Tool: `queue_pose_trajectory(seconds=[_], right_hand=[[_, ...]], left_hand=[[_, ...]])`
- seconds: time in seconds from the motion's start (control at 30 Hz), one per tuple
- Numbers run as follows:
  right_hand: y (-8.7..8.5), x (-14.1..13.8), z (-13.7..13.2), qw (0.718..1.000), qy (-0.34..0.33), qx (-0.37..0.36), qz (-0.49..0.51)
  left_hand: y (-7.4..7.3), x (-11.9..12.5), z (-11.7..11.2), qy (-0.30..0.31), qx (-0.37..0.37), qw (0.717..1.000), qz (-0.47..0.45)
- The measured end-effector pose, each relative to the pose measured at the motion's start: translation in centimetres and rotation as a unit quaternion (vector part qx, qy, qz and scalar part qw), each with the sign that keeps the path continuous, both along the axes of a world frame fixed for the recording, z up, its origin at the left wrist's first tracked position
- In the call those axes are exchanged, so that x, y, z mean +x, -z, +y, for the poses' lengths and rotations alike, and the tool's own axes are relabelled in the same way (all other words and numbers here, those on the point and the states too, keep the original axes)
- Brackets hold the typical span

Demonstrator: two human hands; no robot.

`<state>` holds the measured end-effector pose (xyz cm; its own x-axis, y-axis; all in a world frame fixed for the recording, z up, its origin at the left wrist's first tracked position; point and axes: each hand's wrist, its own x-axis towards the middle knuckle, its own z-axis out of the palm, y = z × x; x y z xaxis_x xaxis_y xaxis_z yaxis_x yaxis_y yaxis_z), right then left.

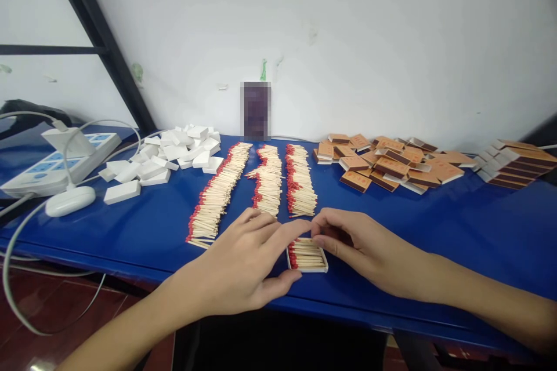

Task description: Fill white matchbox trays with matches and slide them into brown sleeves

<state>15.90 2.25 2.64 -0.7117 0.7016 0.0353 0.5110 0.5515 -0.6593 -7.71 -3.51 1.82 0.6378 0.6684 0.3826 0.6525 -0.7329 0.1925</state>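
Note:
A small white matchbox tray (327, 267) lies near the table's front edge, filled with red-tipped matches (307, 255) laid side by side, heads to the left. My left hand (250, 261) is around its left side, with the index finger along the back edge and the thumb at the front left corner. At the back right corner, my right hand (363, 246) has its thumb and fingers pinched together. Whether a match or the tray's rim is between them is hidden. Behind my hands run three rows of loose matches (221, 191), (266, 179), (301, 179).
White empty-looking trays (163, 156) are heaped at the back left. Orange matchbox sleeves (391, 162) are piled at the back right, beside a stack of sleeves (517, 165). A power strip (61, 165) with cables sits far left. A blurred dark object (256, 110) leans on the wall.

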Motion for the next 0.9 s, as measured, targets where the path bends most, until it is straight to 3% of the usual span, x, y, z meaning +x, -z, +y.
queue_pose_trajectory(seconds=[0.13,0.47,0.57,0.67,0.77,0.9], right_hand=[[0.1,-0.3,-0.7,1.0,-0.011,0.01,-0.004],[0.4,-0.1,0.0,0.989,-0.013,0.148,0.014],[0.7,1.0,2.2,0.965,0.024,0.263,0.01],[1.2,2.7,5.0,0.919,0.097,0.373,-0.085],[1.6,4.3,7.1,0.887,0.138,0.401,-0.183],[2.1,5.2,7.9,0.877,0.128,0.405,-0.226]], left_hand=[[0.1,0.0,0.1,0.004,-0.011,1.0,0.005],[0.4,-0.1,0.2,0.015,0.008,1.0,0.025],[0.3,-0.1,0.2,0.015,0.008,0.999,0.027],[0.2,-0.1,0.2,0.021,0.013,0.999,0.026],[0.2,-0.1,0.3,0.027,0.02,0.999,0.02],[0.3,-0.2,0.3,0.029,0.023,0.999,0.016]])
